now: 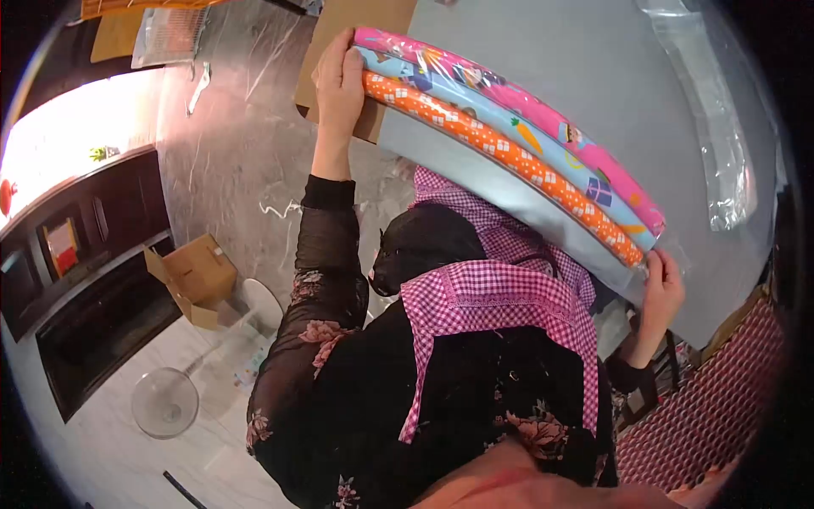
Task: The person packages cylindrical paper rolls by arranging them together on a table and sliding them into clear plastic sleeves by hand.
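Note:
Three rolls of wrapping paper, one pink, one light blue and one orange with white gift prints, lie side by side in a clear plastic film. They stretch across the near part of a grey table. My left hand is closed around the rolls' left ends, its thumb and fingers over the film. At the opposite end, my right hand pinches the film by the orange and blue rolls' tips. The curve in the rolls comes with the wide lens.
A clear plastic sleeve lies on the table's right side, and brown cardboard at its left end. On the floor to the left are an open cardboard box and a round clear object. Red patterned fabric is at lower right.

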Action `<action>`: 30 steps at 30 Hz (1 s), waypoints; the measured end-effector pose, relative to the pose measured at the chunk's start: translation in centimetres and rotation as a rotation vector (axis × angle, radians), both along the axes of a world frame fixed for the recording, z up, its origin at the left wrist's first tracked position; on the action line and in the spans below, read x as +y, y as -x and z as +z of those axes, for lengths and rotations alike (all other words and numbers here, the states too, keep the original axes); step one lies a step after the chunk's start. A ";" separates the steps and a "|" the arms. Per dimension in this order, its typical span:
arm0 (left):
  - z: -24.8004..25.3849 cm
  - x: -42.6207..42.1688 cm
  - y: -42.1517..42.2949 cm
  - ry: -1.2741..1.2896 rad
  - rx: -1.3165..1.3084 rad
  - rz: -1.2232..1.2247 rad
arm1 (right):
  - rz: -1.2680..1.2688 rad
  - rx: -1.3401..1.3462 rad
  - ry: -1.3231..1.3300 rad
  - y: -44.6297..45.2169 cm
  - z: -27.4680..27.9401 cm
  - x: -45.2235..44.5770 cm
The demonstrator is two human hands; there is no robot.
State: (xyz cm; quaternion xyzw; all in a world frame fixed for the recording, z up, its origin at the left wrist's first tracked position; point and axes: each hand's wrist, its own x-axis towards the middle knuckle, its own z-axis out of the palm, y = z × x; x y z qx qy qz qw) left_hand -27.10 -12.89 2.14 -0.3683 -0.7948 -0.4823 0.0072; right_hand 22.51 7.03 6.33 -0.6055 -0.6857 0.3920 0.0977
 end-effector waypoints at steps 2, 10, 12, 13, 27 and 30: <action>-0.3 -0.1 0.3 0.041 0.122 -0.032 | -0.018 0.027 0.051 0.3 0.1 0.2; 0.1 -1.0 -0.1 0.060 0.152 0.002 | -0.114 0.161 0.162 1.1 1.1 -0.5; 0.2 -0.9 -0.2 0.064 0.229 0.017 | -0.098 0.216 0.229 0.7 0.4 -0.2; 0.1 -1.1 -0.3 0.057 0.225 0.032 | -0.114 0.234 0.213 0.9 0.4 -0.3; -0.2 -1.6 0.7 0.125 0.238 0.003 | -0.236 0.403 0.517 1.8 -0.4 1.8; 0.8 -0.6 -0.4 0.140 0.229 -0.018 | -0.261 0.396 0.570 1.4 -1.6 3.0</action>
